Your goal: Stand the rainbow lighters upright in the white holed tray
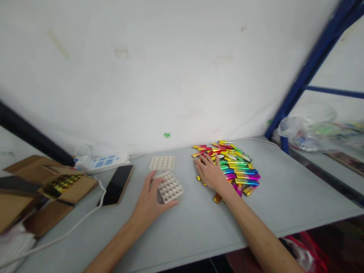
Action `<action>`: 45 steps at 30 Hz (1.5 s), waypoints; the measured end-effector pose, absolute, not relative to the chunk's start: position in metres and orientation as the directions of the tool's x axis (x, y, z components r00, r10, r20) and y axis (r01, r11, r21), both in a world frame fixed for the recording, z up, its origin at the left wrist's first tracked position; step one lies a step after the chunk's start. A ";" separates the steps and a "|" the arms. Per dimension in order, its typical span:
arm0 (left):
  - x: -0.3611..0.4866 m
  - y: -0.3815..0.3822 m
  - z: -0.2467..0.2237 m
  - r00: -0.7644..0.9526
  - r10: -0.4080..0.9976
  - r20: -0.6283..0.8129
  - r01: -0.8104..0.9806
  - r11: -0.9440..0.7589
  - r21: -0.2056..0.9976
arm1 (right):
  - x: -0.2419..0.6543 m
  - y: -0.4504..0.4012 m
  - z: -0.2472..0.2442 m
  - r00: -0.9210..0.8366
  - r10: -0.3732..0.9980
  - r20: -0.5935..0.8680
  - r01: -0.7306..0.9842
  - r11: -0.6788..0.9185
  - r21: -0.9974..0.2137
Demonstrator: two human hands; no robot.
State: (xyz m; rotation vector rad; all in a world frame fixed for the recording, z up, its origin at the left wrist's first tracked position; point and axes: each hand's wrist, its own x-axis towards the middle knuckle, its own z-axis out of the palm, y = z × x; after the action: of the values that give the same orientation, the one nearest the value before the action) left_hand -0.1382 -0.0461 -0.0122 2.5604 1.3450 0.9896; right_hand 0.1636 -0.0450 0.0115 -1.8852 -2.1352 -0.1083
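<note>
My left hand [152,195] grips a small white tray [172,187] with rows of round pockets, fingers at its left and far edge, thumb along the near side. The tray looks tilted above the table. Just behind it lies a second white pocketed tray [162,163], flat on the table. My right hand [209,171] rests palm down, fingers spread, on the left side of a pile of shiny metallic sticks [240,167] in gold, red, green, blue and purple. Its fingertips touch some red and gold ones; whether anything is under them is hidden.
At left, an opened cardboard box [76,191] holds gold-topped pieces. A phone [118,185], a white power strip [109,162] and a white cable [76,225] lie beside it. A blue metal post [301,76] and plastic bags [301,131] stand at right. The white wall closes off the back.
</note>
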 end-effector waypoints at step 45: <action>-0.150 0.021 0.010 0.587 0.760 0.277 0.738 -0.644 0.203 | 0.163 -0.046 0.023 -0.062 0.967 0.247 0.957 0.128 -0.261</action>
State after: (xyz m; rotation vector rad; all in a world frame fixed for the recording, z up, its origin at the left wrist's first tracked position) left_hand -0.1495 0.0211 0.0103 2.7399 1.2948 0.5271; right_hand 0.1627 -0.0458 0.0228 -1.8634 -2.0563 0.0393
